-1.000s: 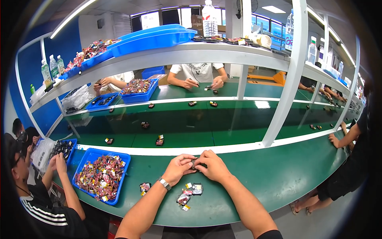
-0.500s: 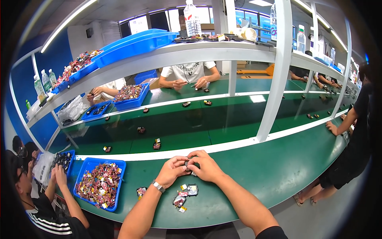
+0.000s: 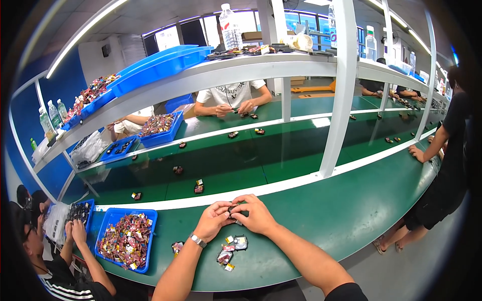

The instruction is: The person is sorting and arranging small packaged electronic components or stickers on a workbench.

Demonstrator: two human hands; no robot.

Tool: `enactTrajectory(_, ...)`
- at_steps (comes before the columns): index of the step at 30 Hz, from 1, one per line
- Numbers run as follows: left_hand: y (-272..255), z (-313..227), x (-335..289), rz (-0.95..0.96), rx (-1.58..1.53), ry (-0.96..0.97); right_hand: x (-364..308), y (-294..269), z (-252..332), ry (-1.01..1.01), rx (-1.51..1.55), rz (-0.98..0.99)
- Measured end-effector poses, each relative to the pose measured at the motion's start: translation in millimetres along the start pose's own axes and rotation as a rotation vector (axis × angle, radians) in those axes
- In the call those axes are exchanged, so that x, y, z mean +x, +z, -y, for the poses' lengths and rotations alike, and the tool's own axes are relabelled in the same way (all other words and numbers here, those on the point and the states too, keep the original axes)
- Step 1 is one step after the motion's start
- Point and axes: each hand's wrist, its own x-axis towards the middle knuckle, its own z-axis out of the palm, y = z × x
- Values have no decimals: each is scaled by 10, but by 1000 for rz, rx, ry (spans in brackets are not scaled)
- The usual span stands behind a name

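Note:
My left hand (image 3: 213, 220) and my right hand (image 3: 257, 214) meet over the green bench (image 3: 321, 220), both pinching one small dark part (image 3: 232, 207) between their fingertips. A wristwatch (image 3: 198, 240) sits on my left wrist. Just below the hands lie a few small dark parts with red and yellow bits (image 3: 230, 249) on the bench, and another one (image 3: 176, 247) lies to their left.
A blue bin (image 3: 126, 240) full of small parts sits at the left, beside a seated person (image 3: 60, 261). A green conveyor (image 3: 226, 165) carries scattered parts behind a white rail. A white post (image 3: 337, 100) holds a shelf. Another person (image 3: 442, 165) leans on the bench's right end.
The view has shifted a little down and left. My hands stay together on the small part, with only slight finger movement.

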Motion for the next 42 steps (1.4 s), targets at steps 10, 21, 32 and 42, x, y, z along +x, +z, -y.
enactTrajectory(10,-45,28,10,4,-48,-13,-25,32,21,37,4,-8)
enactTrajectory(21,-48,49,8,-2,-75,28,-34,65,98,-29,-54,-62)
enactTrajectory(32,-122,98,9,4,-124,64,-9,22,159,-202,-88,-107)
enactTrajectory(42,-126,142,19,37,-194,69,-33,72,166,-127,-78,-187)
